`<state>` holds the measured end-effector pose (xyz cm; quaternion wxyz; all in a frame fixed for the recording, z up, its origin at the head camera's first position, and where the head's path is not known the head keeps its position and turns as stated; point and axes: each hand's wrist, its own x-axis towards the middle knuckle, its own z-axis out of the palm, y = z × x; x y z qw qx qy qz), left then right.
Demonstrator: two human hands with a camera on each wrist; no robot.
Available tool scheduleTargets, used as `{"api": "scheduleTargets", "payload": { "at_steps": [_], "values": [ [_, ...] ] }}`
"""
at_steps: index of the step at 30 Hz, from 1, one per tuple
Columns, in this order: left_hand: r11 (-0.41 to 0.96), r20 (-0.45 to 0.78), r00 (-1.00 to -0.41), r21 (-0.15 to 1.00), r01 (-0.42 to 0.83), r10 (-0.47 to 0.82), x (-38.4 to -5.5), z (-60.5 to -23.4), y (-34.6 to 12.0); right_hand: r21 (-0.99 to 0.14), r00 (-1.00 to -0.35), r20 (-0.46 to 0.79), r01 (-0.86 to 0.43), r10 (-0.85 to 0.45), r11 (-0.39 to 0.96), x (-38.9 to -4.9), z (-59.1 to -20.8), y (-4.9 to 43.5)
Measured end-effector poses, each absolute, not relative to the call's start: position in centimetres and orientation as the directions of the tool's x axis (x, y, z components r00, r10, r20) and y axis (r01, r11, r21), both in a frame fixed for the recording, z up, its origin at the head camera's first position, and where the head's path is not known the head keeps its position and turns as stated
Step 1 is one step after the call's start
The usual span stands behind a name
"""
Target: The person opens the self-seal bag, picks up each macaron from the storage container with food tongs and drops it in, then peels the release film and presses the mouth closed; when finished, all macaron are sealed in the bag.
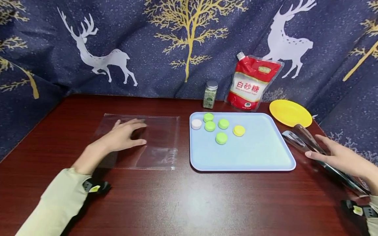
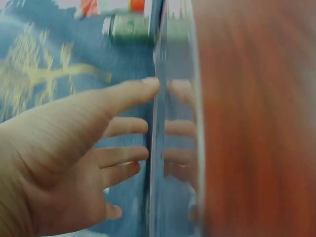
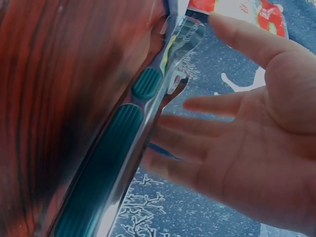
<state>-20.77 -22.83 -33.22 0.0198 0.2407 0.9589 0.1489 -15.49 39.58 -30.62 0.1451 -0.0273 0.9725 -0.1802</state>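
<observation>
My left hand [image 1: 122,134] hovers low over a clear plastic bag or sheet [image 1: 159,157] lying flat on the left of the table. Its fingers are loosely bent with nothing between them; the left wrist view shows the thumb and fingers [image 2: 131,126] near the plastic's surface. At the table's right edge lie metal tongs [image 1: 310,139] with green ribbed grips [image 3: 103,173]. Beside and over them is my right hand [image 1: 344,157], thumb spread apart from relaxed fingers. In the right wrist view some fingertips pass behind the tongs, so contact cannot be told.
A light blue tray [image 1: 257,152] holds several green round pieces [image 1: 221,138], a white one [image 1: 196,124] and a yellow one [image 1: 239,130]. Behind it stand a seasoning jar [image 1: 210,95] and a red sugar pouch [image 1: 254,83]. A yellow plate [image 1: 290,113] lies at the back right.
</observation>
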Motion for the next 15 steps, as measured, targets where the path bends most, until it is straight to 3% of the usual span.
{"api": "scheduleTargets", "payload": {
  "at_steps": [5, 15],
  "values": [
    [0.807, -0.006, -0.850, 0.321, 0.497, 0.526, -22.1, -33.6, -19.6, -0.352, -0.951, -0.284, -0.016, -0.123, 0.936, -15.6, -31.3, 40.0],
    [0.768, -0.007, -0.823, 0.364, 0.526, 0.567, -22.6, -33.8, -19.4, -0.276, -0.958, -0.219, -0.120, -0.184, 0.954, -15.7, -31.9, 40.9]
  ]
}}
